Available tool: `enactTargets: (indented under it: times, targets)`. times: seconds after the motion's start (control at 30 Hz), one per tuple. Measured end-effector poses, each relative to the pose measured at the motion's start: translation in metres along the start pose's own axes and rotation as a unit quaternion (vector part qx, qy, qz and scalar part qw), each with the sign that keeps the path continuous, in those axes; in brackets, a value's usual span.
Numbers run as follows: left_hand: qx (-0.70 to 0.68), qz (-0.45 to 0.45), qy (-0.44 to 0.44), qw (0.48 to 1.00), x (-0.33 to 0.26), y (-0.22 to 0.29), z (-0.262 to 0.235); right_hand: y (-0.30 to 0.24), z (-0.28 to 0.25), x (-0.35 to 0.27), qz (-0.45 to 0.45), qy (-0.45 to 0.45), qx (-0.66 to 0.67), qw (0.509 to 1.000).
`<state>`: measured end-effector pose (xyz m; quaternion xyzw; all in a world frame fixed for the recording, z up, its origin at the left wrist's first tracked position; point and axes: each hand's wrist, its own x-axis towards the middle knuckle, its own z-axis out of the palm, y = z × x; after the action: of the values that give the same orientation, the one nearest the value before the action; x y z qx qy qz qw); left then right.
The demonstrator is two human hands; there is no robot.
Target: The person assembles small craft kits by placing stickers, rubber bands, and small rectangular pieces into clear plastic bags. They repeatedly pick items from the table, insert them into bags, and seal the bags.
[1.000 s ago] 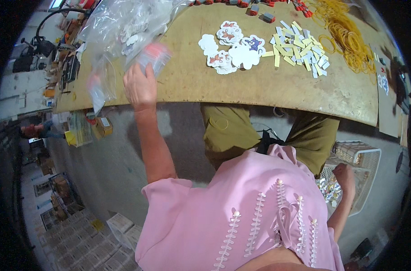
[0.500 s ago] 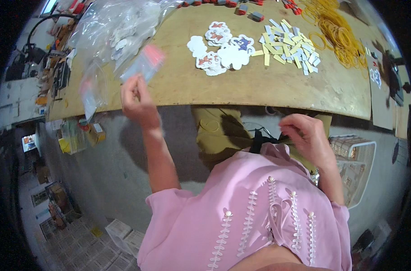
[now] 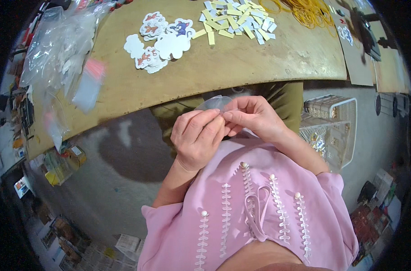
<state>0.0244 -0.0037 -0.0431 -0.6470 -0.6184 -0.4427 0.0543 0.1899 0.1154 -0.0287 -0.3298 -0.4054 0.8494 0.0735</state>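
Observation:
My left hand (image 3: 197,140) and my right hand (image 3: 253,118) meet in front of my chest, just below the near edge of the wooden table (image 3: 268,58). Both pinch a small clear plastic bag (image 3: 214,103) between their fingertips. On the table above lie a cluster of white cut-out stickers (image 3: 159,38) and a heap of yellow and white strips (image 3: 235,20). A pile of clear plastic bags (image 3: 61,58) covers the table's left end.
Yellow rubber bands (image 3: 307,10) lie at the table's far right. A white wire basket (image 3: 332,128) stands on the floor to my right. Boxes and small clutter (image 3: 56,165) sit on the floor at the left.
My left hand came down from the bag pile at the table's left to my chest. My right hand rose from my side, and both now pinch a small clear bag.

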Motion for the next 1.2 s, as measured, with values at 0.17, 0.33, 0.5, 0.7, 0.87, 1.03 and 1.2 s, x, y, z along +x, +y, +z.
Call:
enactTargets:
  times: [0.17, 0.33, 0.5, 0.7, 0.87, 1.03, 1.2]
  targets:
    - [-0.084, -0.117, -0.044, 0.989, -0.001, 0.004, 0.0, 0.01, -0.014, -0.012, 0.038, 0.008, 0.016, 0.999]
    - [-0.475, -0.465, -0.168, 0.728, -0.02, -0.004, 0.002, 0.012, -0.024, -0.018, 0.073, -0.017, -0.01, 0.997]
    - [-0.355, -0.429, -0.085, 0.826, -0.019, 0.007, 0.015, 0.02, -0.026, -0.017, 0.075, -0.029, -0.026, 0.996]
    - [-0.069, -0.174, -0.12, 0.975, -0.004, -0.008, 0.009, 0.025, -0.038, -0.014, 0.063, 0.015, -0.077, 0.995]
    - [-0.051, -0.133, -0.161, 0.977, 0.002, -0.016, 0.004, 0.028, -0.033, -0.013, -0.035, 0.107, -0.14, 0.984]
    - [-0.46, -0.49, -0.129, 0.729, -0.013, -0.025, 0.013, 0.02, -0.045, -0.016, 0.034, 0.006, 0.032, 0.999]
    - [-0.425, -0.481, -0.156, 0.751, -0.033, -0.046, 0.047, 0.031, -0.037, -0.013, 0.048, -0.051, 0.065, 0.995]
